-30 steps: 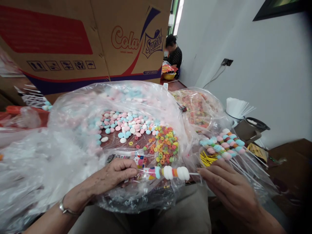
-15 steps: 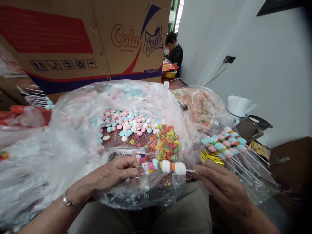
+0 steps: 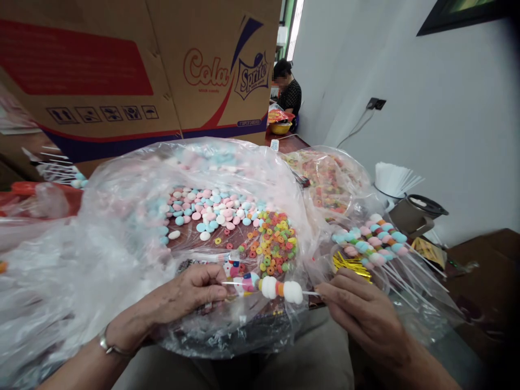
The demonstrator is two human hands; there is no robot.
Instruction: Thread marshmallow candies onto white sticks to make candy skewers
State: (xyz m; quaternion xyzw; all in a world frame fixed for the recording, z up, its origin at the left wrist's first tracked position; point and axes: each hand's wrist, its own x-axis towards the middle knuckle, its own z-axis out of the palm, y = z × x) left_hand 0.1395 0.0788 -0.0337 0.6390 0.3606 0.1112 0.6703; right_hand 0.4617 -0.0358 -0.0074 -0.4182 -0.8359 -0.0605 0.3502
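My left hand (image 3: 190, 292), a metal bracelet on its wrist, pinches the end of a clear printed wrapper (image 3: 240, 284). With closed fingers my right hand (image 3: 361, 306) grips the thin white stick of a marshmallow skewer (image 3: 292, 292). White marshmallows and an orange ring candy on it show outside the wrapper, while a bluish piece at the far end lies inside. Just beyond the hands, small ring candies (image 3: 278, 244) are heaped beside pink, blue and white oval marshmallows (image 3: 219, 210). Gold twist ties (image 3: 351, 265) lie near my right hand.
Finished-looking skewers (image 3: 371, 241) are piled at the right. Behind them stand a grey jug (image 3: 418, 211) and a holder of white sticks (image 3: 394, 179). A large cardboard box (image 3: 162, 65) blocks the back; a person (image 3: 287, 89) sits beyond. Plastic sheeting (image 3: 52, 281) covers the left.
The skewer and my right hand have shifted slightly left, and the skewer's bluish end sits deeper in the wrapper. My left hand keeps its pinch. The whole view has tilted a little.
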